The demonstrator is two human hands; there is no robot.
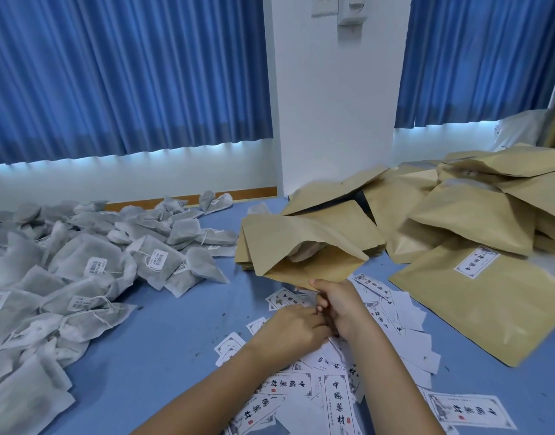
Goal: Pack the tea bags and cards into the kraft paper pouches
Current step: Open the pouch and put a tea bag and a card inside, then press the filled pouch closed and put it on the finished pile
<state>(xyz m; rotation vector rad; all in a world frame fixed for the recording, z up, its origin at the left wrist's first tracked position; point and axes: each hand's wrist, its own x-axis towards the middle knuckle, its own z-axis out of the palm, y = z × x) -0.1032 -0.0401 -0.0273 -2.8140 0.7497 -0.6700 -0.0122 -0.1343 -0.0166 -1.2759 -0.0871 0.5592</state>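
Left hand (296, 328): curled against our right; its hold we cannot tell.
Right hand (339, 306): we pinch the open pouch (301, 237) by its lip, mid-floor (175, 324).
Tea bags (81, 277): heaped at left edge.
Cards (335, 400): beneath our hands.

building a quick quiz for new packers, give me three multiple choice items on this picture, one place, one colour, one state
1. Where is the tea bag pile? A left of the cards; B right of the cards; C inside a box.
2. What colour are the curtains? A green; B blue; C red.
3. How is the pouch by the right hand? A sealed flat; B mouth open; C torn in two.
Answers: 1 A, the grey bags heap at the left; 2 B, blue folds hang at both windows; 3 B, its mouth gapes, something pale inside.
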